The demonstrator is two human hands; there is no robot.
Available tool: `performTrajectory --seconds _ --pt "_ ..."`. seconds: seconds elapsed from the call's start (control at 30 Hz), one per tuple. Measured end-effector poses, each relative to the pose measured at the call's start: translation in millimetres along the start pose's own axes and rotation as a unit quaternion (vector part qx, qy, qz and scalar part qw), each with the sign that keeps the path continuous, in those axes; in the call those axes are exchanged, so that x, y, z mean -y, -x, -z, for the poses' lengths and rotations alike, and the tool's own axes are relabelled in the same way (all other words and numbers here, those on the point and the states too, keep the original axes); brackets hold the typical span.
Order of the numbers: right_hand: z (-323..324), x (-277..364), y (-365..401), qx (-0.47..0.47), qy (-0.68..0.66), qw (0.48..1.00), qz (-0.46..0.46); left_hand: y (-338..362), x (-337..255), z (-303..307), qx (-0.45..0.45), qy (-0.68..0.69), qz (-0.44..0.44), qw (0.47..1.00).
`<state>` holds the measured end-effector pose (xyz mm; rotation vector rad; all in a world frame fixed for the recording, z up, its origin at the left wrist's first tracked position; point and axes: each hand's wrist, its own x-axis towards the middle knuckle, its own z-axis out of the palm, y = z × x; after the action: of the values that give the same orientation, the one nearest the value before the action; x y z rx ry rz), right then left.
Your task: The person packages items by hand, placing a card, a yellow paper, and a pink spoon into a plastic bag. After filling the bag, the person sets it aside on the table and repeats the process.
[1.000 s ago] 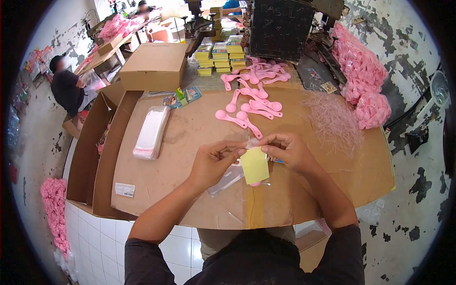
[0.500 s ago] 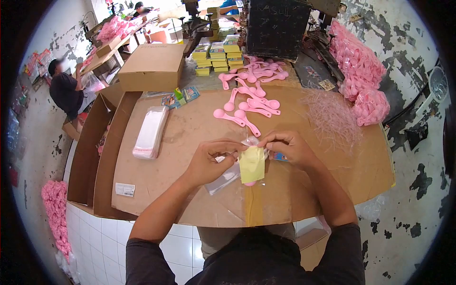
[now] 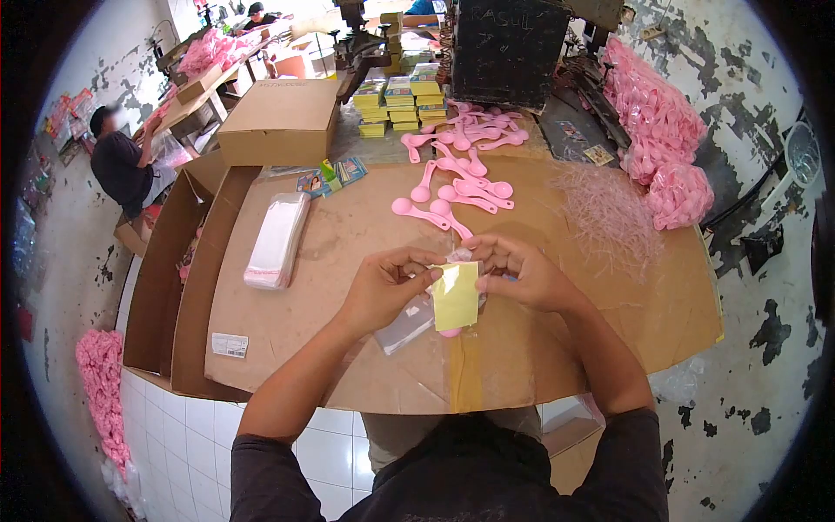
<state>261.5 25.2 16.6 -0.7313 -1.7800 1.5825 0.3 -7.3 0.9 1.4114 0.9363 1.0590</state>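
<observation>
Near the front middle of the cardboard sheet, my left hand [image 3: 393,283] pinches the left edge of a clear bag holding a yellow card [image 3: 457,296]. My right hand [image 3: 515,271] has its fingers closed on the bag's right and upper edge. A bit of pink shows under the card's lower end. Beneath my left hand lies an empty-looking clear bag [image 3: 405,325]. Several pink spoons [image 3: 470,193] are scattered beyond my hands. To the left rests a stack of clear bags [image 3: 277,241].
A closed carton [image 3: 278,122] stands at the back left, beside stacks of yellow cards [image 3: 400,103]. Pink bundles [image 3: 657,122] and shredded strands [image 3: 609,217] are at right. An open box [image 3: 174,278] borders the left side. A person [image 3: 122,165] sits at far left.
The bagged card has shifted slightly up and left and tilted the other way. My right fingers have moved left and down along the bag's edge.
</observation>
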Motion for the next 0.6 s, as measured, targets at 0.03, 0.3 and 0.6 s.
performTrajectory --seconds 0.03,0.3,0.6 --pt "0 -4 0 0.015 -0.005 1.000 -0.002 0 -1 0 -0.003 0.004 -0.007 1.000" --pt "0 4 -2 0.004 0.007 1.000 -0.012 -1 -6 -4 0.021 0.039 -0.006 0.999" --pt "51 18 3 -0.140 0.217 0.966 0.019 -7 -43 66 -0.329 0.113 -0.182 0.920"
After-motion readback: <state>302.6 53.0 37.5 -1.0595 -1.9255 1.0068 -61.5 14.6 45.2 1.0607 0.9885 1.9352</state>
